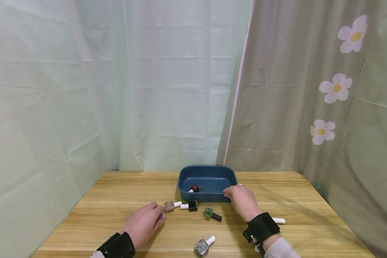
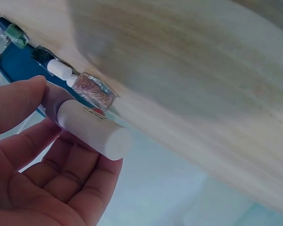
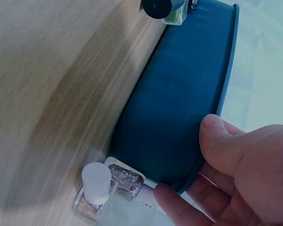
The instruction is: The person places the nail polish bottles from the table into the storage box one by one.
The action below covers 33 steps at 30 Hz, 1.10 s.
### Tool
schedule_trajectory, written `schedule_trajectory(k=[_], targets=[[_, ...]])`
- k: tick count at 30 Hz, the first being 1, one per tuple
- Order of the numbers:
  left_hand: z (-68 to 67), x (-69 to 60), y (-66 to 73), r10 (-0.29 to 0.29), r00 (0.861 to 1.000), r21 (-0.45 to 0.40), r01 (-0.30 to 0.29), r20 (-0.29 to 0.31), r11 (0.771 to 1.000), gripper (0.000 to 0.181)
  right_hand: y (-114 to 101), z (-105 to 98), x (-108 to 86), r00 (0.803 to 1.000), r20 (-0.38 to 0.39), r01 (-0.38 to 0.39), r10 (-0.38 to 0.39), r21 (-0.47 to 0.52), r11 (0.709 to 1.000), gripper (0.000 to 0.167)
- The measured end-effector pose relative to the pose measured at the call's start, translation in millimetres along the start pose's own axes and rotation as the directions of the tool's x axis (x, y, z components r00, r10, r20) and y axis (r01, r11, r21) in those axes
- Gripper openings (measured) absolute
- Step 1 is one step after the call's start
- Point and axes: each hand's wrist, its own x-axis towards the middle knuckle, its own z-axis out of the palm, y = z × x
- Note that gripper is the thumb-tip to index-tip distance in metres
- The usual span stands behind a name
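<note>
My left hand (image 1: 145, 223) pinches a nail polish bottle (image 2: 92, 127) with a white cap and a purplish body, at the table's left. Its fingers hide part of the glass. My right hand (image 1: 243, 201) grips the rim of a blue bin (image 1: 207, 197) at its near right corner, thumb (image 3: 212, 129) on the rim. A dark red nail polish bottle (image 1: 196, 188) lies inside the bin. In front of it lie a pink glitter bottle (image 1: 169, 206), a black bottle (image 1: 192, 205) and a green bottle with a black cap (image 1: 208, 213).
A silver glitter bottle (image 1: 201, 247) lies near the front. Right of the bin, two glitter bottles (image 3: 127, 181) sit close to my right fingers. A white cap (image 1: 278, 220) shows beside my right wrist. Curtains (image 1: 174, 89) hang behind the wooden table (image 1: 122, 190).
</note>
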Motion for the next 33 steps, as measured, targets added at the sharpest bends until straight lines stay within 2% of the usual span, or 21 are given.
schedule_trajectory(k=[7,13,18,25,33], targets=[[-3.1,5.9,4.4,-0.003,1.0,-0.018,0.002,-0.004,1.0,0.012,0.4,0.1,0.4,1.0,0.008,-0.003,0.003,0.005,1.0,0.006],[-5.0,13.3,9.9,0.072,0.995,-0.016,-0.073,-0.068,0.997,0.013,2.5,1.0,-0.6,1.0,0.002,0.002,-0.001,-0.005,1.0,0.006],[-6.2,19.8,14.5,0.125,0.987,-0.023,-0.127,-0.099,0.992,0.014,2.7,1.7,-1.1,1.0,-0.004,0.002,-0.002,0.0,1.0,0.006],[-8.0,29.9,20.0,0.141,0.982,-0.021,-0.145,-0.126,0.989,0.015,2.1,1.9,-0.6,1.0,-0.012,0.006,-0.006,-0.002,1.0,0.005],[-11.0,40.2,26.0,0.208,0.961,-0.003,-0.212,-0.183,0.977,0.021,2.2,3.0,0.2,1.0,0.008,-0.003,0.003,-0.006,1.0,0.005]])
